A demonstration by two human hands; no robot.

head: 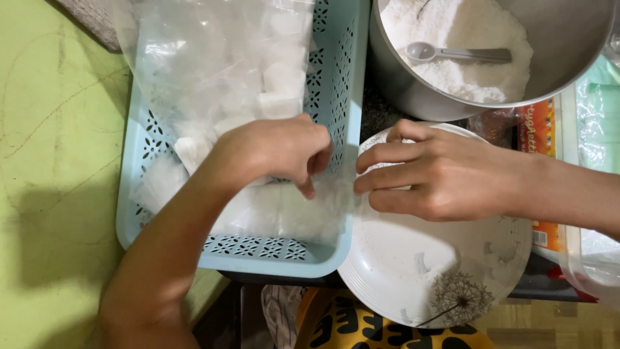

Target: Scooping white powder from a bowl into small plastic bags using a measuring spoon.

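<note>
A green table top [58, 161] carries a pale blue perforated basket [336, 110] — its corner overhanging the edge.

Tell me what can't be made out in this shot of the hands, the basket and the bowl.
Head view only:
- Left hand fingertips: curled under, so the grip on the small clear bag is unclear.
- Right hand palm: faces down, hiding what it presses on the white plate.
- Metal bowl: cut off by the top edge.
- Blue basket contents: blurred behind the clear plastic.
</note>
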